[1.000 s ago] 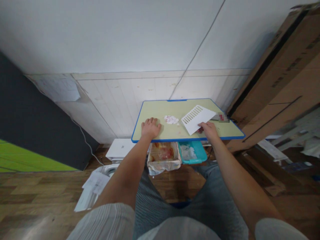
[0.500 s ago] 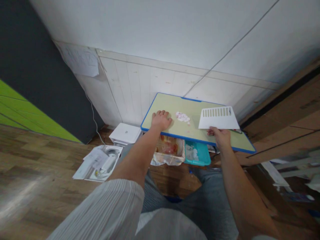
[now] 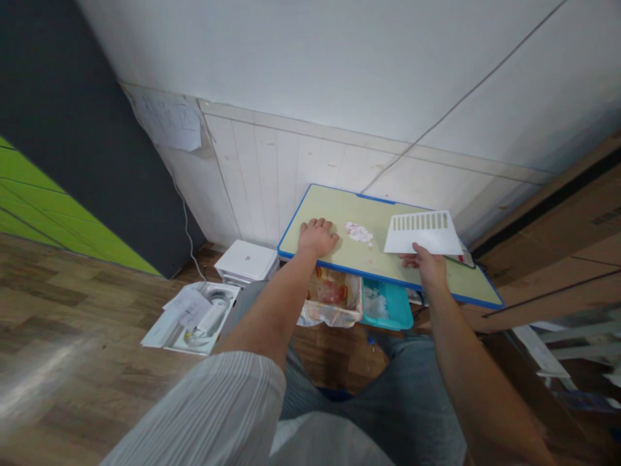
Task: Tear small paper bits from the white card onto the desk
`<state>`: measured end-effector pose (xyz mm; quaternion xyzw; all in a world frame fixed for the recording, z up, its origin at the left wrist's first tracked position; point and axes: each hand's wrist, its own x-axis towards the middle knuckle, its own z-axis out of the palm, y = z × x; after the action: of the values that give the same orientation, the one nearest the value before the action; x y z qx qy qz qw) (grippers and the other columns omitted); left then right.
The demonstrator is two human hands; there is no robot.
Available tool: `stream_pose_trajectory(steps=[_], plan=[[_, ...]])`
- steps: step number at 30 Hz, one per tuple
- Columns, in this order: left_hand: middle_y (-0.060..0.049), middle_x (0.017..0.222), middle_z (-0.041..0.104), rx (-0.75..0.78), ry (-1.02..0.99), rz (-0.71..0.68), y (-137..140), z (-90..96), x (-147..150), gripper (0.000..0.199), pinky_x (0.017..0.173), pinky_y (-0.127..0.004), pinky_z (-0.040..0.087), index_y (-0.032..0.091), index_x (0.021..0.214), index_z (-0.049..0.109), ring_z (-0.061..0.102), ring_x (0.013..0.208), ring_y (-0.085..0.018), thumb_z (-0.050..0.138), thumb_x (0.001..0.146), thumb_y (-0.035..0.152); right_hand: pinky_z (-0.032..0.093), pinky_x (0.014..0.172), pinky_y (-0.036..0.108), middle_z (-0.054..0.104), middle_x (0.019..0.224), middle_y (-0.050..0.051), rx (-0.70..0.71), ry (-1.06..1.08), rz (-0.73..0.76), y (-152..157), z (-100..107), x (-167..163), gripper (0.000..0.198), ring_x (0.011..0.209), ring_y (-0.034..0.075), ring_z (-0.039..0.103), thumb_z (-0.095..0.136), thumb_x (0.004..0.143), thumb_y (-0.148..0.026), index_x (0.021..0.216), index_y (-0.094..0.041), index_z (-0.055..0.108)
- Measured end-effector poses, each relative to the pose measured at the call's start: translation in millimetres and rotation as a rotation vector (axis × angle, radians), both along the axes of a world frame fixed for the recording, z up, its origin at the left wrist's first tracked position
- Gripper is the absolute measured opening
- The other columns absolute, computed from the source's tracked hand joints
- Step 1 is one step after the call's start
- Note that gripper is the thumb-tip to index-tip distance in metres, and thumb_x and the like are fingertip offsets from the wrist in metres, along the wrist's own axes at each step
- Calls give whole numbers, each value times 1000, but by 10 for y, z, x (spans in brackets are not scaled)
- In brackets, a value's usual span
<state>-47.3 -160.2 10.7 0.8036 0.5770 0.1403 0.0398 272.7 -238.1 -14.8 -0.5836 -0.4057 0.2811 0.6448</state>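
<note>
My left hand (image 3: 317, 238) lies on the left part of a yellow-green table top (image 3: 339, 200) with a blue edge, its fingers spread. In my right hand (image 3: 423, 262) is a white slotted card (image 3: 422, 241), gripped at its near edge with the thumb on top. The card is tilted above the right side of the table, a row of slots along its far edge. Between my hands a small heap of pale pinkish-white scraps (image 3: 359, 232) rests on the surface. Behind the card, a flat dark-edged object (image 3: 463, 259) is partly hidden.
Below the table's near edge are a bin with a plastic liner (image 3: 334, 314) and a turquoise tub (image 3: 388, 310). White boxes (image 3: 247, 260) and an opened white box with cables (image 3: 206, 323) sit on the floor at left. Brown cartons (image 3: 572, 239) stand at right.
The view has shifted slightly, so the table and hands appear a little further right and lower. The white card tilts a little differently in my right hand. My left hand stays on the table.
</note>
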Motion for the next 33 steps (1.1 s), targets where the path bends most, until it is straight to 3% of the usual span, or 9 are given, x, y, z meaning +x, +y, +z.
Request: stream_pose_trajectory(steps=[3, 6, 11, 23, 26, 29, 33], plan=[[-15, 180, 64, -8, 2, 4, -3, 2, 0, 59, 141, -62, 40, 22, 168, 68, 53, 168, -37, 47, 117, 46, 52, 48, 31, 84, 76, 9, 18, -16, 10, 126, 37, -100, 66, 50, 21, 69, 91, 68, -76, 102, -25, 68], [-16, 186, 59, -26, 4, 16, -2, 6, -3, 66, 144, -64, 36, 18, 176, 61, 49, 171, -38, 45, 118, 47, 56, 52, 31, 87, 84, 11, 23, -59, 29, 246, 44, -214, 66, 57, 22, 74, 96, 70, -75, 103, -22, 73], [-17, 188, 56, -33, 4, 24, 19, -7, -4, 66, 145, -67, 34, 20, 173, 65, 46, 173, -39, 43, 119, 50, 66, 59, 37, 84, 75, 9, 8, -110, 49, 262, -8, -316, 56, 59, 25, 77, 99, 72, -69, 91, -22, 75], [-18, 184, 59, -41, -20, 21, 62, 3, 38, 65, 144, -68, 34, 21, 171, 66, 47, 171, -40, 44, 117, 49, 71, 61, 43, 83, 75, 6, 32, -155, -83, -604, -177, -252, 38, 61, 29, 79, 90, 78, -54, 99, -26, 74], [-18, 184, 60, -37, -32, 18, 69, -5, 43, 65, 144, -69, 34, 20, 171, 67, 47, 172, -41, 45, 117, 49, 74, 75, 49, 83, 75, 7, -10, -224, -88, -681, -214, -267, 31, 66, 31, 81, 87, 83, -55, 95, -28, 75], [-16, 183, 60, -33, -35, 24, 76, -14, 51, 62, 144, -67, 34, 23, 169, 68, 47, 171, -40, 46, 118, 50, 74, 100, 56, 81, 72, 7, -19, -330, -88, -704, -232, -281, 26, 74, 33, 83, 83, 87, -54, 86, -30, 75], [-18, 184, 60, -39, -46, 27, 67, -2, 63, 63, 144, -68, 33, 21, 170, 68, 47, 171, -41, 47, 118, 49, 66, 120, 60, 81, 74, 11, -62, -424, -58, -715, -226, -320, 40, 87, 37, 86, 80, 93, -63, 67, -32, 72]])
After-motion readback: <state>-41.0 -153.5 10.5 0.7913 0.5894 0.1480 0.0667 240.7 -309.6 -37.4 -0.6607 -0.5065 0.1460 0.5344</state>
